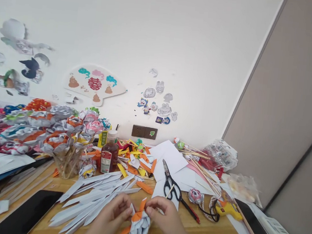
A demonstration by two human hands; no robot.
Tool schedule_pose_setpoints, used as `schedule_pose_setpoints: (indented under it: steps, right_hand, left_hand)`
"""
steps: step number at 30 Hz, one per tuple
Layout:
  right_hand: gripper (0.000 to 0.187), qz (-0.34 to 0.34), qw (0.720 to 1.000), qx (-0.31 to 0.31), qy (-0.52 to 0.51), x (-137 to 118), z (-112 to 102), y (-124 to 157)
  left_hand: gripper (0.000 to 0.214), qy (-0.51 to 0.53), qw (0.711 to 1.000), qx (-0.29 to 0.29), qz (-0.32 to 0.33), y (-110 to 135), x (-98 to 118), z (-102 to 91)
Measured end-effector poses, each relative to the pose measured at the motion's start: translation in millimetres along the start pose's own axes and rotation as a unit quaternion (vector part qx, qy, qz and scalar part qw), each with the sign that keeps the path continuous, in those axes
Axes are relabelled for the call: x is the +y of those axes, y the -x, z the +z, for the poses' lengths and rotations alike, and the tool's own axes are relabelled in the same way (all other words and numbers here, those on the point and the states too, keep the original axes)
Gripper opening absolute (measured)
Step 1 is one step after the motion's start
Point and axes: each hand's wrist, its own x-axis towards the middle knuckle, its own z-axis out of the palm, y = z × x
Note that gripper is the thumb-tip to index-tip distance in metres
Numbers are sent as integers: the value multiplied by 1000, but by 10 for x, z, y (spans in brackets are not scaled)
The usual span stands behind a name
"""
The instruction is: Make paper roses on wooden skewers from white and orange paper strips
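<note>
A paper flower (139, 229) of white folded petals with orange strips is between my two hands, low in the middle of the view. My left hand (115, 215) pinches a white and orange strip at the flower's upper left. With thumb and fingers closed, my right hand (163, 215) grips the flower's upper right side. A thin wooden stick shows below the bloom. Left of my hands lie several folded white paper strips (93, 196). Black-handled scissors (171, 184) rest on white paper just beyond my right hand.
Many finished paper flowers (57, 141) are heaped at the back left. A bottle (109, 156) and orange and yellow paper pieces (136, 163) stand behind. A yellow glue gun (228, 209) and a phone (257, 228) lie right; another dark phone (28, 213) lies left.
</note>
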Motion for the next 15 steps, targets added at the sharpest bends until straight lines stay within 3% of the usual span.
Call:
schedule_pose_setpoints:
  steps: [7,11,15]
  right_hand:
    - [15,17,996,28,85,51,80,24]
    - [8,-19,989,43,143,-29,119,48]
    - [17,-74,977,34,198,-100,175,83]
  left_hand:
    - [17,-146,989,-8,8,15,-42,-11]
    - [15,-89,995,-49,4,-2,-108,-28]
    - [16,-89,994,-58,3,-7,-79,-7]
